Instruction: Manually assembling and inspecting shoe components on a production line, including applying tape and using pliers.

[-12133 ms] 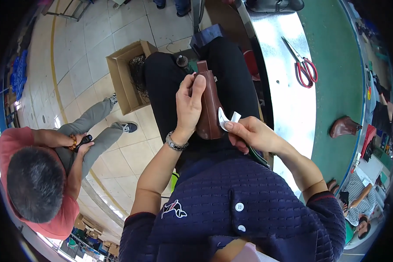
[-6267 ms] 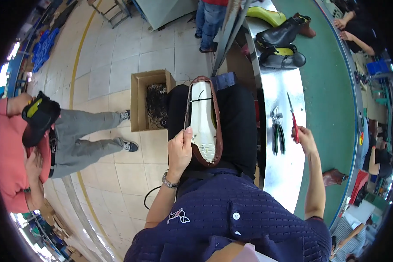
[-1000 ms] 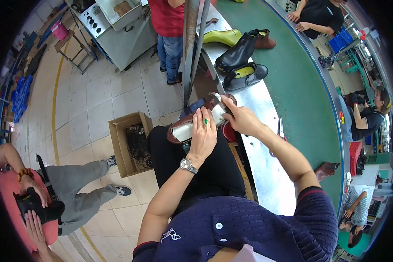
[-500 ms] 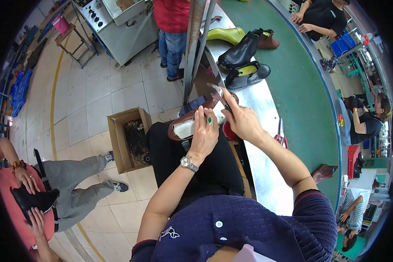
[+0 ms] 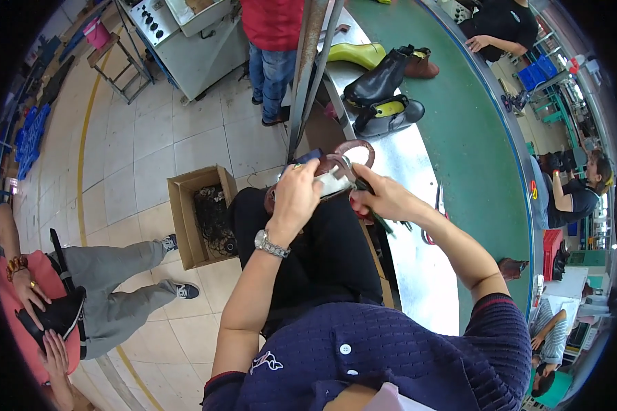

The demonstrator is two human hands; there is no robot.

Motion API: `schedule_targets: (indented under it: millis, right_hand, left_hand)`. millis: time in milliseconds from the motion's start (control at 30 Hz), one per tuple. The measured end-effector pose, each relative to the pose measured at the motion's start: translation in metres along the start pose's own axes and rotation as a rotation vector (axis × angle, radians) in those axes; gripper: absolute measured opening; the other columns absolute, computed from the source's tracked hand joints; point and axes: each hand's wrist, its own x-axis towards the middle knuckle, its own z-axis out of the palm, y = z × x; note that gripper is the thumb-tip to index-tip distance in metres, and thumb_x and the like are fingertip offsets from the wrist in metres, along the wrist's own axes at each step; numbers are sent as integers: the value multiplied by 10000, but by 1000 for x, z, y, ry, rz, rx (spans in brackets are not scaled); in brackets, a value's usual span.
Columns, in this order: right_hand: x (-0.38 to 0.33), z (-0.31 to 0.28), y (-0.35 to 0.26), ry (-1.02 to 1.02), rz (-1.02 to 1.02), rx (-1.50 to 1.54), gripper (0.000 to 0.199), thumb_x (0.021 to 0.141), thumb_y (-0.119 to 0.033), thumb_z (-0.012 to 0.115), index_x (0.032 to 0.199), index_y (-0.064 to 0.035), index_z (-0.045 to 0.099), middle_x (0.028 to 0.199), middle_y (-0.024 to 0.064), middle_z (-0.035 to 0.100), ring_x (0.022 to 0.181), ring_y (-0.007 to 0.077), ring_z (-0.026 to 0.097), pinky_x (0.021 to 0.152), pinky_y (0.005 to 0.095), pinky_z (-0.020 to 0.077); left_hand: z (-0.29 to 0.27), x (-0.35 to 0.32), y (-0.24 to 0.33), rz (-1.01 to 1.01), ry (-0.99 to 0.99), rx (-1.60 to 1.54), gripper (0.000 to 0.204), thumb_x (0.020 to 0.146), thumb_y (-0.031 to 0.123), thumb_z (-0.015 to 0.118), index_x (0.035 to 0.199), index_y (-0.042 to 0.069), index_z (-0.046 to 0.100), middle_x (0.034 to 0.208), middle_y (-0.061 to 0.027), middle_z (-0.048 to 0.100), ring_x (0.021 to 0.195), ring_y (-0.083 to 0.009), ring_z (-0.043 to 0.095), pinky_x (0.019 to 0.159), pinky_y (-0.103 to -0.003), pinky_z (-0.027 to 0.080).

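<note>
I hold a brown shoe upper with a pale insole, sole side up, over my lap at the edge of the metal table. My left hand, with a watch on its wrist, grips the shoe from the left. My right hand is closed on a pliers-like tool whose metal jaws meet the shoe's rim near the toe. Part of the shoe is hidden under both hands.
The metal table carries red-handled scissors, two black shoes and a yellow-green one, beside a green conveyor. A cardboard box stands on the floor. A seated person holds a black shoe; another person stands ahead.
The shoe went from my lap up to the table edge. My right hand reached to the table, took a tool and now works at the shoe's rim. In the last second little moved.
</note>
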Motion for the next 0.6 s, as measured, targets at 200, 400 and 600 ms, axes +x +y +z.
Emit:
schedule_targets:
  millis: [200, 400, 600]
  right_hand:
    - [1, -10, -18, -426, 288, 904, 469, 982, -119, 496, 1411, -63, 316, 1008, 108, 639, 827, 161, 649, 756, 306, 538]
    - [-9, 15, -16, -171, 83, 415, 470, 994, -127, 485, 1417, -38, 300, 755, 77, 598, 594, 156, 603, 553, 306, 518]
    - [-5, 10, -6, -123, 7, 403, 527, 982, -133, 513, 1444, -35, 280, 677, 99, 608, 584, 198, 632, 555, 331, 517]
  left_hand:
    - [-2, 7, -11, -11, -1, -90, 491, 846, 28, 600, 1302, -58, 439, 943, -215, 688, 834, -373, 657, 742, -445, 521]
    - [-7, -15, 5, 189, 34, 327, 564, 812, 91, 658, 1308, -74, 445, 1084, -216, 614, 1138, -341, 534, 1019, -414, 396]
    - [19, -35, 9, 232, 14, 621, 544, 786, 69, 557, 1257, -189, 471, 1168, -273, 574, 1179, -332, 489, 1119, -392, 296]
